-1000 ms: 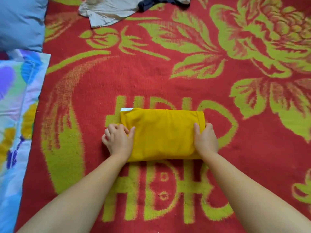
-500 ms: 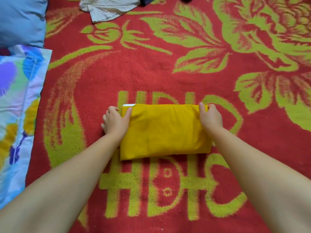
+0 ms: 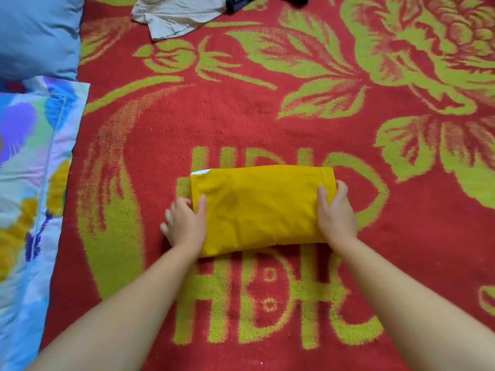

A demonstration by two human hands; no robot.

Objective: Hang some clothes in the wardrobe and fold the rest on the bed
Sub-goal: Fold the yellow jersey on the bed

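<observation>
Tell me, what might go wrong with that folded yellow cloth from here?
The left hand and right hand grip only the ends of the yellow garment, so its unsupported middle may sag and the fold could open if lifted. A white bit already peeks out at its far left corner, so the layers may slip apart further. The beige garment beyond is still unfolded.
</observation>
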